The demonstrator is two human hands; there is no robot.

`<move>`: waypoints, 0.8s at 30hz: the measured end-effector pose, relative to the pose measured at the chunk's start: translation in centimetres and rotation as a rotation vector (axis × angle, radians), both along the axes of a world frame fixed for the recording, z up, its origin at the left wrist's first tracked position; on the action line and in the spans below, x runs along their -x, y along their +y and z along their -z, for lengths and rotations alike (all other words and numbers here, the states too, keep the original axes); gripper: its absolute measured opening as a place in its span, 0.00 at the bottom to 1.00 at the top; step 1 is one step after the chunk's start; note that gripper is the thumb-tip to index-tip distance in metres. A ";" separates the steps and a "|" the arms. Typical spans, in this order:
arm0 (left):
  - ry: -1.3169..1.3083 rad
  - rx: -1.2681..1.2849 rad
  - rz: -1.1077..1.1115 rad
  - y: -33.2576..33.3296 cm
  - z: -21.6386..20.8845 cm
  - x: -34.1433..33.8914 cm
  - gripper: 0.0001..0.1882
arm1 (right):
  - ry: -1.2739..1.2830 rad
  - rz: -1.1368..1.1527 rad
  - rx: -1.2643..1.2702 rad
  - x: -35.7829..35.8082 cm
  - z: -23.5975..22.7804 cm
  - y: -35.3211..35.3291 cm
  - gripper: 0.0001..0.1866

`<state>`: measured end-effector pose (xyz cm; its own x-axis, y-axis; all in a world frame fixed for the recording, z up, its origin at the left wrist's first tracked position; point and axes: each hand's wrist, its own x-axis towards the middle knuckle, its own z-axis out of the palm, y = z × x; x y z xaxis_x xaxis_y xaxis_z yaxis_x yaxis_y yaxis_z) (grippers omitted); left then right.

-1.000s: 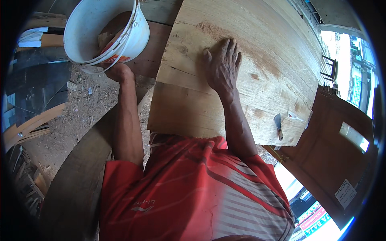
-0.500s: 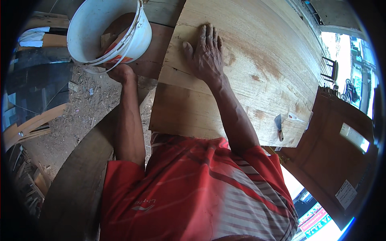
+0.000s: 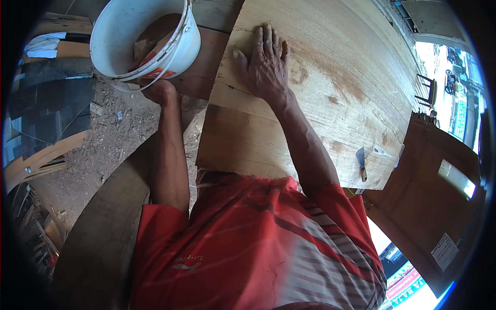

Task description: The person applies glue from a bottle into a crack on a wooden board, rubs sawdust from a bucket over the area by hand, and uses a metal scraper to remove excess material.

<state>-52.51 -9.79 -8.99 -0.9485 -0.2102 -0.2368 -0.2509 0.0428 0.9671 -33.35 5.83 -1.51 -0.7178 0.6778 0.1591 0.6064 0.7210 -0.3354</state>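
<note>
Right hand [image 3: 264,70] has shifted left over the tabletop [image 3: 240,137], palm flat, fingers parted; left of the tabletop, the bucket [image 3: 121,39] touches the left hand [image 3: 163,92], grip unclear. Probably light, stiff; best held by its rim.

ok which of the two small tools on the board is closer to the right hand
The scraper with a grey blade and brownish handle. It lies nearer the right hand; the white tool is farther right, toward the edge of the board.

Red-and-grey fabric shirt [image 3: 232,237] bears white logo and lettering [image 3: 187,263]. White rectangular paper [image 3: 445,251] on flat brown panel [image 3: 408,201] carries small writing. Pink-white-blue banner [image 3: 407,285] shows large letters. Round white plastic bucket [image 3: 189,50] has unreadable orange-red label [image 3: 156,74].
</note>
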 end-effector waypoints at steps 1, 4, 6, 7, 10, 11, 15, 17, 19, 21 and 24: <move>0.035 0.063 0.016 0.2 -0.3 -0.3 0.32 | -0.015 -0.014 -0.036 -0.5 -0.2 -0.8 0.46; 0.028 0.093 0.034 0.4 -1.2 -0.5 0.36 | -0.073 -0.039 0.059 -0.9 -1.7 -1.1 0.44; 0.164 -0.004 0.060 0.6 -1.8 -1.0 0.35 | -0.059 -0.034 0.164 -1.6 -2.9 -0.9 0.44; 0.159 -0.003 0.065 0.7 -2.1 -1.0 0.35 | -0.035 -0.011 0.140 -2.1 -3.2 -1.1 0.43; 0.002 -0.018 0.014 1.2 -2.9 -0.9 0.33 | -0.041 0.026 0.095 -4.1 -2.7 -2.3 0.43; 0.047 0.014 0.035 1.1 -2.7 -0.8 0.32 | -0.057 0.002 0.048 -4.5 -2.1 -2.7 0.43; 0.038 0.074 0.002 0.6 -1.9 -0.5 0.28 | -0.073 -0.098 -0.003 -4.5 -0.9 -2.8 0.45; 0.034 0.057 0.060 0.4 -2.1 -0.9 0.29 | -0.078 -0.136 -0.022 -4.5 -0.6 -2.6 0.45; 0.035 0.039 0.107 0.7 -2.9 -1.2 0.32 | -0.094 0.120 0.000 -4.7 -0.8 -2.2 0.46; 0.065 0.028 0.054 1.2 -3.1 -1.3 0.27 | -0.100 0.067 -0.021 -4.3 -0.9 -2.3 0.46; 0.067 -0.036 0.010 1.0 -2.6 -0.8 0.25 | -0.033 -0.054 -0.013 -3.5 -1.0 -2.8 0.47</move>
<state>-51.73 -8.83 -6.39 -0.9646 -0.1934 -0.1795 -0.1849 0.0102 0.9827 -29.85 3.01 -0.56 -0.7584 0.6360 0.1429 0.5772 0.7571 -0.3062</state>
